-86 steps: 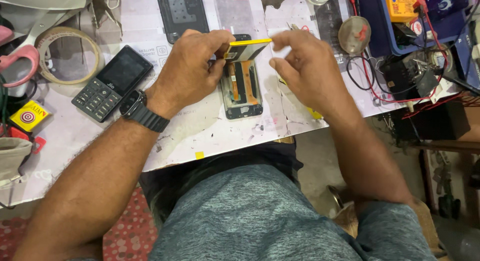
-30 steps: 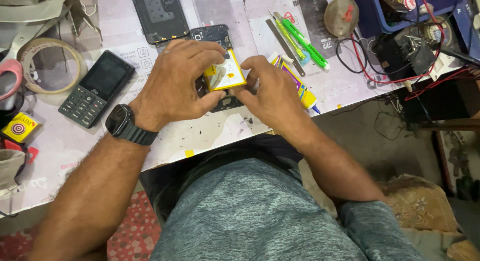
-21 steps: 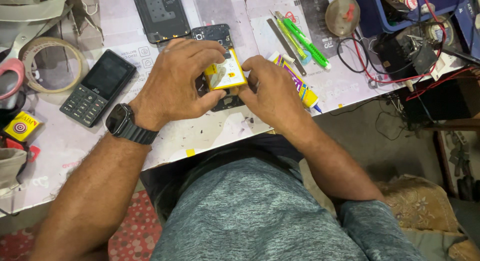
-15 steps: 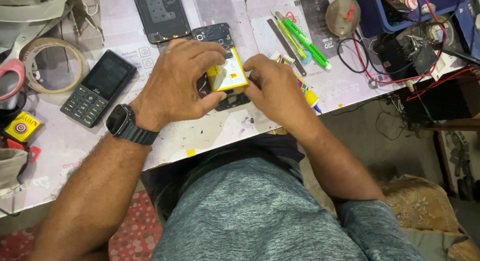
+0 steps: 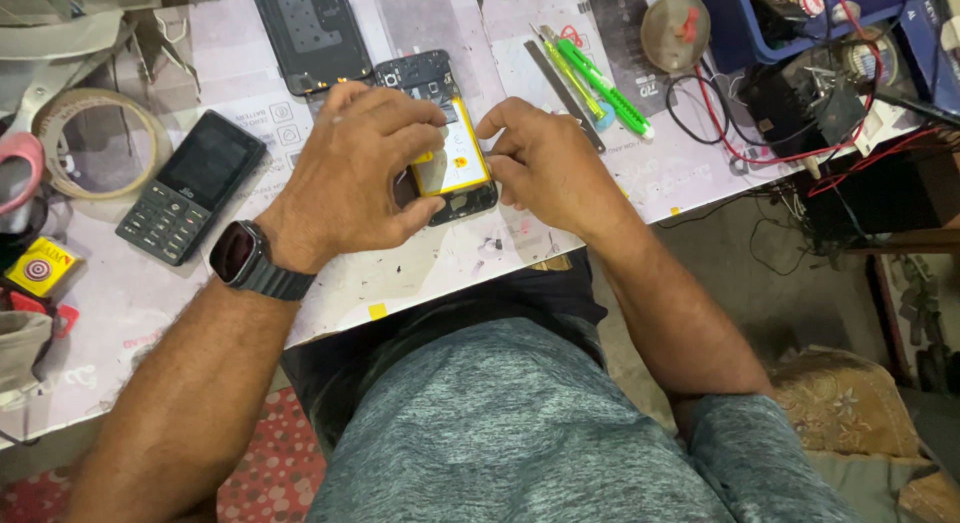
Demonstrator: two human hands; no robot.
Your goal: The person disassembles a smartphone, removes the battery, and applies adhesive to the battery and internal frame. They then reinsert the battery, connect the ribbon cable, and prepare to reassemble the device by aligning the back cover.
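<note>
My left hand (image 5: 355, 173) clamped the opened phone (image 5: 435, 133) steady while my right hand (image 5: 545, 168) pinched the yellow-edged battery (image 5: 453, 158) square into its bay

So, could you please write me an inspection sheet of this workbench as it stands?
Surface: white work table, stained and marked, crowded along its far side.
Job's things: opened smartphone lying flat, with a yellow-edged battery on it.
Clutter: black keypad phone, tape roll, dark phone back cover, green pen-shaped tool, metal strip, blue tray of parts.
Grippers: left hand grips the phone and battery from the left, smartwatch on its wrist; right hand has its fingers at the battery's right edge.
Cables: red and black wires tangled at the right.
Surroundings: patterned cushion, red floor mat.
</note>
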